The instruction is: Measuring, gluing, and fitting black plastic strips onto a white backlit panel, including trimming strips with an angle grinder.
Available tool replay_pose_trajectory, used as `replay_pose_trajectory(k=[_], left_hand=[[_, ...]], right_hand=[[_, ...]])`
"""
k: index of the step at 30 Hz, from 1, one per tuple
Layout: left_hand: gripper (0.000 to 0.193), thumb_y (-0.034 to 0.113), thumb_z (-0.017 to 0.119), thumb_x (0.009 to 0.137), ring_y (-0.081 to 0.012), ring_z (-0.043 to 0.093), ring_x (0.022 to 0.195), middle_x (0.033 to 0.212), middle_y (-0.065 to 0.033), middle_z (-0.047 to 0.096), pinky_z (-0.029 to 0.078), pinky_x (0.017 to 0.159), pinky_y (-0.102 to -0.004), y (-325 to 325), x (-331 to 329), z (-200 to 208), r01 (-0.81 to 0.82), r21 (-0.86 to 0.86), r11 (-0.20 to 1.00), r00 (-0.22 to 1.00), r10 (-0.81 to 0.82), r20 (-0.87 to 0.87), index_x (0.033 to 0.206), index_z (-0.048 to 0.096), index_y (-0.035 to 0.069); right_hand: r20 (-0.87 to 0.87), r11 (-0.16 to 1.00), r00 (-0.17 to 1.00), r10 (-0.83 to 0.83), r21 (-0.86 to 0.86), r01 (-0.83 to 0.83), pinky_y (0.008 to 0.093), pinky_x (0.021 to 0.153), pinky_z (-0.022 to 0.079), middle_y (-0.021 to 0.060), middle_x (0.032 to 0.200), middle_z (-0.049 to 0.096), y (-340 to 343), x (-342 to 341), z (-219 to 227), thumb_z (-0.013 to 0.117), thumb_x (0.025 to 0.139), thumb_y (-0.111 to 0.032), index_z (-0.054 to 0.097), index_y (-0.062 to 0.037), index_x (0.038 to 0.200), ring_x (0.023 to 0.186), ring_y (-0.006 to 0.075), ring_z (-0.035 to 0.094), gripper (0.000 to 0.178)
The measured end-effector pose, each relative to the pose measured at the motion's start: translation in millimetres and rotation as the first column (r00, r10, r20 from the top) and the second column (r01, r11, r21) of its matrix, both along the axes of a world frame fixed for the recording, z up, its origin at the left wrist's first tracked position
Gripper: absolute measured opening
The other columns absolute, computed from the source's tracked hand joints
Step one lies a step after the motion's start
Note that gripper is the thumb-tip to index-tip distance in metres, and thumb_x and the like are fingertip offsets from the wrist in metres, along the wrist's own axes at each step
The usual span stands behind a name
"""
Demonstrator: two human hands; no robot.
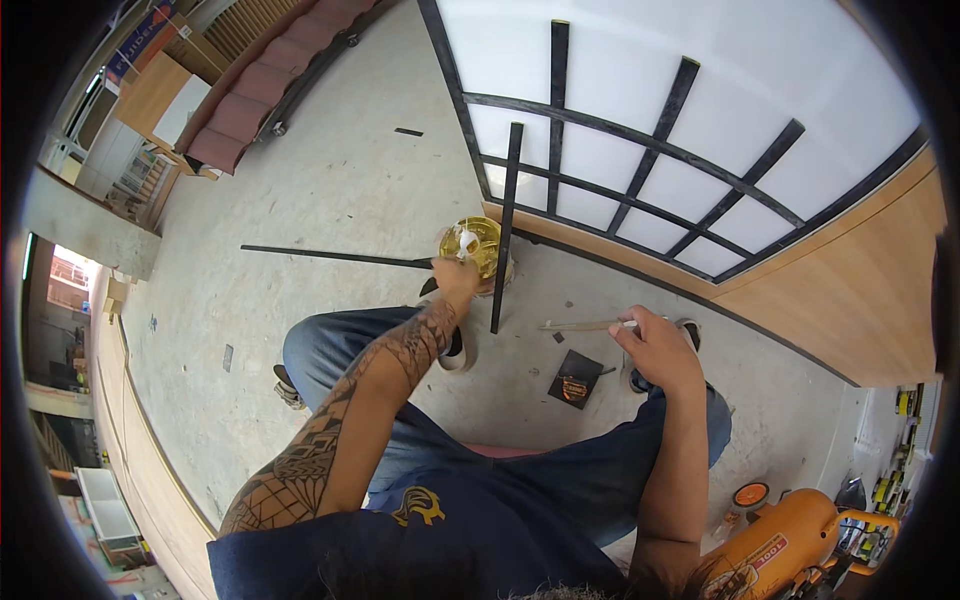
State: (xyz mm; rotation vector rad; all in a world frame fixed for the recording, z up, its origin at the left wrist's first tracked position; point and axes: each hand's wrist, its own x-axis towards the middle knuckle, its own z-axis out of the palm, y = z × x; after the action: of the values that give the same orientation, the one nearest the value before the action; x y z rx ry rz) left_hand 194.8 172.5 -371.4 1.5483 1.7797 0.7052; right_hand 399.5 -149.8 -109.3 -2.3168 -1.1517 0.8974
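My left hand (457,277) is closed at the near side of a round gold tin (487,236) on the floor. A white thing (467,241) shows over the tin just beyond its fingers. A long thin black strip (335,256) runs leftward from beside this hand; whether the fingers grip the strip or the white thing is hidden. Right of the tin, a second black strip (507,228) stands tilted in front of the panel. My right hand (655,347) is closed on a thin pale stick (588,326), which points left above the floor.
A large white panel (740,70) with a black grid and wooden lower part stands ahead right. A dark square sheet (574,379) lies between my feet. An orange compressor (780,545) is at lower right. Dark red padding (262,78) stands at far left, a long board (150,430) nearer left.
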Motion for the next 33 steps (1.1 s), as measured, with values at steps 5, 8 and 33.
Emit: replay_pose_trajectory(k=[5, 8, 33], left_hand=[[0.058, 0.026, 0.083, 0.087, -0.0369, 0.073, 0.105, 0.113, -0.0246, 0.073, 0.057, 0.092, -0.043, -55.2, 24.2, -21.7, 0.244, 0.05, 0.968, 0.959, -0.249, 0.135, 0.129, 0.056, -0.004], [0.058, 0.03, 0.083, 0.088, -0.0374, 0.074, 0.104, 0.109, -0.0252, 0.073, 0.056, 0.091, -0.0443, -62.4, 50.7, -3.3, 0.223, 0.102, 0.969, 0.969, -0.232, 0.083, 0.128, 0.057, -0.004], [0.034, 0.026, 0.052, 0.107, -0.0175, 0.07, 0.09, 0.113, -0.0069, 0.068, 0.059, 0.083, -0.0336, -123.9, -44.0, 260.0, 0.916, -0.397, 0.051, 0.294, -0.759, 0.581, 0.125, 0.071, 0.004]], right_hand=[[-0.001, 0.996, 1.0, 0.012, 0.085, -0.011, 0.0461, 0.079, 0.054, 0.0241, 0.086, 0.071, 1.2, 0.3, 1.2, 0.069, 0.1, -0.042, 0.068, 0.0026, 0.125, 0.087, 0.0406, 0.071, 0.051], [-0.003, 0.996, 1.0, 0.008, 0.089, -0.007, 0.0465, 0.079, 0.054, 0.0238, 0.087, 0.071, -6.9, 1.9, -5.2, 0.069, 0.1, -0.043, 0.069, 0.0027, 0.125, 0.086, 0.0399, 0.071, 0.052], [-0.222, 0.801, 0.969, 0.108, 0.597, 0.048, 0.0319, 0.073, 0.056, 0.0126, 0.109, 0.075, 34.5, -86.6, 4.2, 0.069, 0.106, -0.024, 0.066, -0.002, 0.137, 0.081, 0.0146, 0.069, 0.039]])
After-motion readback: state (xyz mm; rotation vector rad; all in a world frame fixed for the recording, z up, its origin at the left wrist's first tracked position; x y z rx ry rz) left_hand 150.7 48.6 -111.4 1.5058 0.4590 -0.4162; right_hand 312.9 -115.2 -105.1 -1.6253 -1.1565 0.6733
